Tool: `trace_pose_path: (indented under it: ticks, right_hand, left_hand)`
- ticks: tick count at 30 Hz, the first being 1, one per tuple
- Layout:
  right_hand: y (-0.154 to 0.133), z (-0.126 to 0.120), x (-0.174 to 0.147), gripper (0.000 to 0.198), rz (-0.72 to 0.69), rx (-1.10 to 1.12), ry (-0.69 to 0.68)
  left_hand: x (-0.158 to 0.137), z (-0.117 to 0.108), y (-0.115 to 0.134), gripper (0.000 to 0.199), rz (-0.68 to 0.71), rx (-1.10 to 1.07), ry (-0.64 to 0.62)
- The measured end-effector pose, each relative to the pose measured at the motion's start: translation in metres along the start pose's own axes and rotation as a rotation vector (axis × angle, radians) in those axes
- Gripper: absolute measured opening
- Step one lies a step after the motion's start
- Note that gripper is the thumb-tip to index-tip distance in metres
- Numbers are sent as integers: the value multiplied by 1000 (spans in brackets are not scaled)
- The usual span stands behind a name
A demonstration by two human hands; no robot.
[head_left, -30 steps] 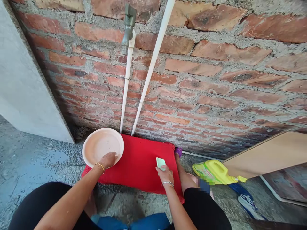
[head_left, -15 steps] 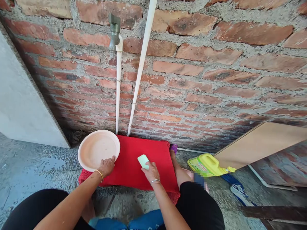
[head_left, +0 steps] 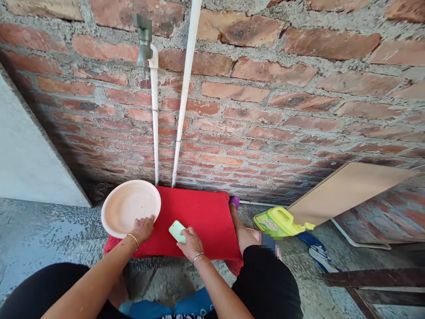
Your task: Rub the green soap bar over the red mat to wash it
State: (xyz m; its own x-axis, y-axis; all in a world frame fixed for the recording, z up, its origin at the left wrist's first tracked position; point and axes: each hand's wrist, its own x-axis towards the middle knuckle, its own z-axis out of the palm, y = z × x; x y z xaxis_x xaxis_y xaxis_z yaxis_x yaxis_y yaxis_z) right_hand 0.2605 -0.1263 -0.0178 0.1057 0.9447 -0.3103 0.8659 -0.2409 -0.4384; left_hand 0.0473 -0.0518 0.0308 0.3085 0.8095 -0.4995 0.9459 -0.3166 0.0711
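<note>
My left hand (head_left: 143, 228) grips the near right rim of a pale pink plastic basin (head_left: 116, 199), its fingers over the edge. The basin stands on the left part of a red cloth (head_left: 199, 204) spread flat over a low, long surface. My right hand (head_left: 192, 243) is closed on a pale green, flat oblong block (head_left: 177, 231) with rounded corners and a small dark spot near one end. It holds the block just above the cloth, right of the basin; its underside is hidden, and I cannot tell whether it touches the cloth.
A tap (head_left: 144, 44) and white pipes (head_left: 183, 97) run down the brick wall ahead. A yellow detergent jug (head_left: 279, 220) lies to the right, by a leaning brown board (head_left: 348, 190). A grey slab (head_left: 29, 150) leans at left above wet floor (head_left: 49, 235).
My right hand has moved left with the green block, nearer the basin, and the block has turned. My left hand stays on the basin's rim. The view has shifted slightly to the right.
</note>
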Motion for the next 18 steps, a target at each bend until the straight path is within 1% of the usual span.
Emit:
trace_pose_path:
  ticks: [2,5,7,9,11,16,18]
  right_hand:
    - [18,-13,-1,29,59,-30,19]
    - [63,-46,-5,25,261,-84,90]
    - [87,-64,-10,20,370,-115,138]
    - [95,-71,-14,18,402,-121,168]
    - [84,-65,-17,20,357,-101,152]
    - [21,-28,-16,29,51,-22,-52]
    - [12,-25,-14,32,2,-26,-88]
  left_hand:
    - [1,1,0,50,3,-1,-8]
    - [4,3,-2,50,13,1,-19]
    - [6,5,-2,50,16,5,-13]
    - [7,6,-3,50,21,10,-4]
    - [7,7,-3,49,27,16,9]
    - [5,9,-2,50,4,33,11]
    - [4,9,-2,50,-16,28,4]
